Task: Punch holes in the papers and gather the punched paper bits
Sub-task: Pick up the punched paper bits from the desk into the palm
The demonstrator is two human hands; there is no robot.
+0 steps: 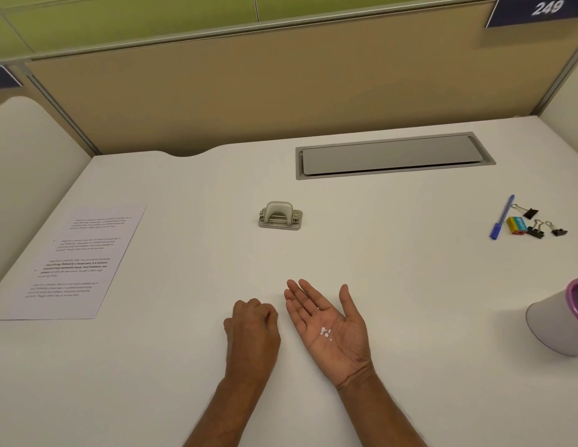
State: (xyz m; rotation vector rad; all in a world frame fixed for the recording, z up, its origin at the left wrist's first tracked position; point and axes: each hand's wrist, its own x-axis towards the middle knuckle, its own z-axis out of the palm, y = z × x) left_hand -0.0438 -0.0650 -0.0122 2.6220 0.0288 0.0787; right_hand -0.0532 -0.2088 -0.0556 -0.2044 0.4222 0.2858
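Observation:
My right hand [329,327] lies palm up on the white desk, fingers spread, with several small white punched paper bits [325,332] resting in the palm. Just left of it my left hand [252,330] rests knuckles up with its fingers curled and pinched together near the right fingertips; I cannot see whether it pinches anything. A grey hole punch [280,215] stands farther back in the middle of the desk, apart from both hands. A stack of printed papers [76,262] lies at the left.
At the right back lie a blue pen [502,217], a small yellow and blue box [516,225] and three black binder clips [536,232]. A white bin with a purple rim [561,321] lies at the right edge. A grey cable hatch [394,155] sits behind the punch.

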